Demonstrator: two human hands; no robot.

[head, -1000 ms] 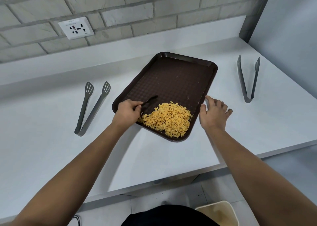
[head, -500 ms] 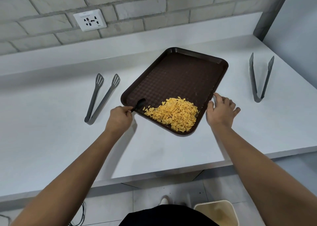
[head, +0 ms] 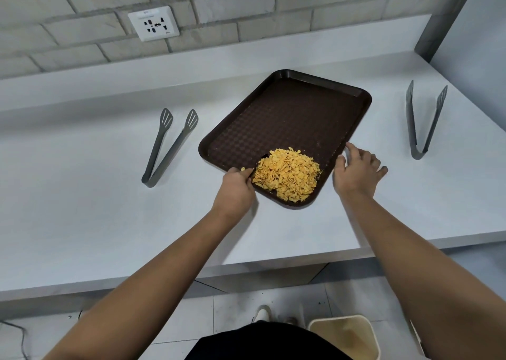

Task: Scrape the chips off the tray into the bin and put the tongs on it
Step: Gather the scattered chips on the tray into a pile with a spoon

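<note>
My left hand (head: 235,187) grips a dark scraper, now drawn to the tray's (head: 287,119) near-left edge; chips (head: 287,175) heaped mid-frame. My right hand's (head: 356,171) fingers, spread, steady the rim. Bin (head: 345,335) waits lower right, both tongs (head: 169,146) untouched on the tabletop (head: 82,209).

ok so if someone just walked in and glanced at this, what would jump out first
The heap of yellow chips on the near corner of the dark brown tray in the middle of the white counter. Next, the left hand gripping a dark scraper at the edge of the heap, with the right hand at the tray's right rim. Then grey tongs lying on either side, one pair left, one right.
</note>
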